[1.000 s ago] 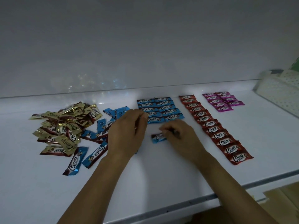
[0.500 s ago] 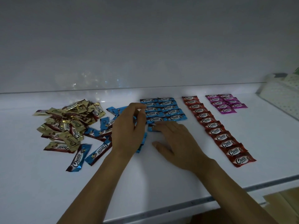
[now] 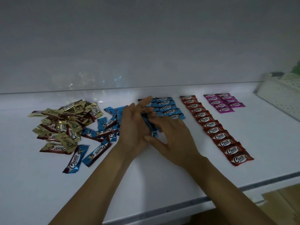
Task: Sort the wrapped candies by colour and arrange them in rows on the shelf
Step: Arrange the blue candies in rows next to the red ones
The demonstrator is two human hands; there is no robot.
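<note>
The left hand cups a small stack of blue foil-wrapped candies, its grip closed on them as a supply; the right hand pinches one from the stack, apparently to lay it onto the blue rows just behind, on the white shelf.

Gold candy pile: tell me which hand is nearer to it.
Left. The left hand sits just right of the gold candy pile, past the loose blue candies; the right hand lies farther right.

12 red candies, 9 pink candies, 2 hands
</note>
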